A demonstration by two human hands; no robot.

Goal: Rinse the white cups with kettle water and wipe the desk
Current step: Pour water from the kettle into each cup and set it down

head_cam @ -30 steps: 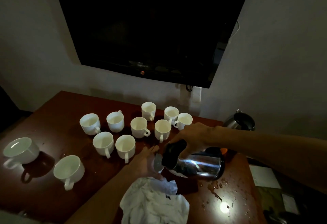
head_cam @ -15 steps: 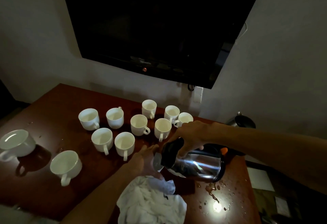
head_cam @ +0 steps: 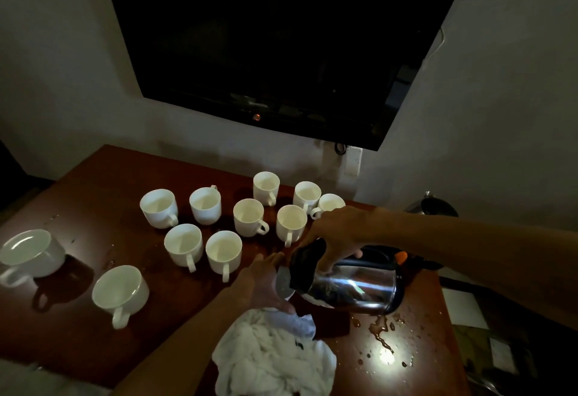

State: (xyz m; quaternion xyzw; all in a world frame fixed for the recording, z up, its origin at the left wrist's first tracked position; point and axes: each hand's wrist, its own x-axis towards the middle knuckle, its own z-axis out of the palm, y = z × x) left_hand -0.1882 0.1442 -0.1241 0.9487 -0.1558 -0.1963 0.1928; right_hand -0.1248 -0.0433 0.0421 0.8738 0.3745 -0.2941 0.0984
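Two hands busy | right hand (head_cam: 336,233) grips tipped kettle (head_cam: 350,283) | left hand (head_cam: 266,283) cups cup (head_cam: 283,283) under spout | risk: overpour scalds fingers, floods desk (head_cam: 93,183)

Dim room — wall-mounted television (head_cam: 281,45).

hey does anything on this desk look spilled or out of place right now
Yes. Water is spilled on the desk: a puddle and scattered droplets lie under the tilted kettle, right of the white cloth. Smaller wet patches show near the two wide cups on the left.
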